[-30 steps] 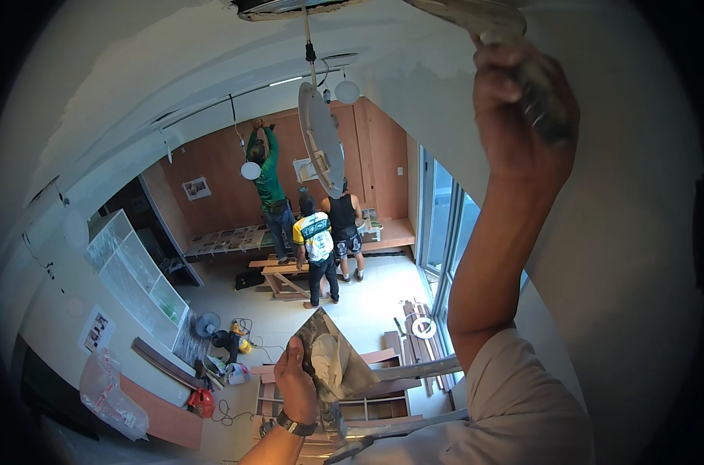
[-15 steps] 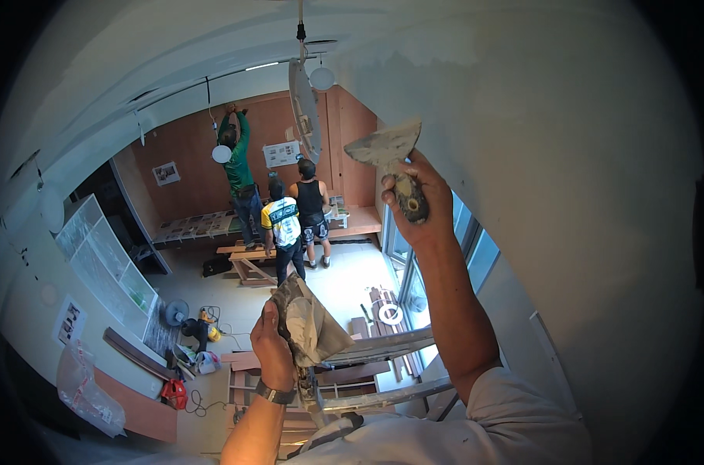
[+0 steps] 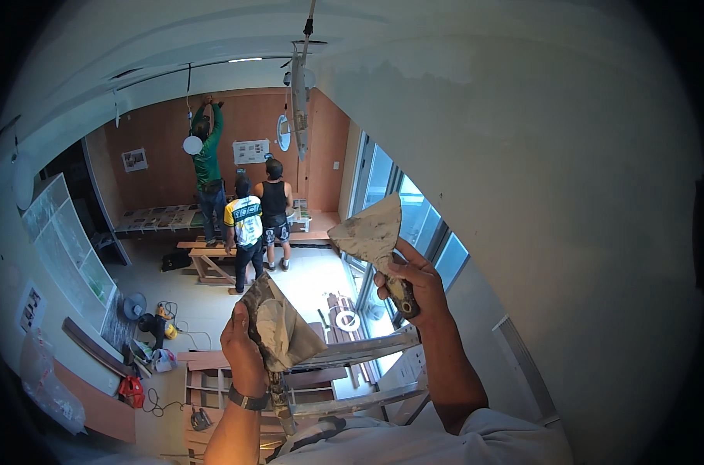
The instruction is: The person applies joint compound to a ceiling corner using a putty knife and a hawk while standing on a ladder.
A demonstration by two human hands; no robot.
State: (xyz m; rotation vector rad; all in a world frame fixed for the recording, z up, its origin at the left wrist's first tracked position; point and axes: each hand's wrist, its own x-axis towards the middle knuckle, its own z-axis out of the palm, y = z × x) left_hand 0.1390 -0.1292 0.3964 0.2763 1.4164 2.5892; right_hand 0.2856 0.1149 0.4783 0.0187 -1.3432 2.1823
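Note:
My left hand (image 3: 243,356) is closed round the side of a wide, dirty putty knife (image 3: 305,341). A pale mound of filler (image 3: 274,329) lies on that blade, and its handle hangs down beside my wrist. In my right hand (image 3: 423,287) I grip the dark handle of a second putty knife (image 3: 371,229). Its flared blade points up and to the left, smeared with filler. The two blades are apart, with the right one higher. Beyond my right arm is a wall (image 3: 553,217) with patchy grey filler marks.
Below me are ladder rungs (image 3: 360,399). Three people work at the far wooden wall (image 3: 158,116), one in green (image 3: 207,159) standing on a bench (image 3: 205,252). Timber lengths, a fan (image 3: 134,305) and tools lie on the floor. Lamps hang from the ceiling; glass doors (image 3: 391,194) stand at right.
My right hand has come down from the wall with its putty knife, nearer the left one. My left hand still holds its loaded knife. The view has turned right, shifting the room leftward.

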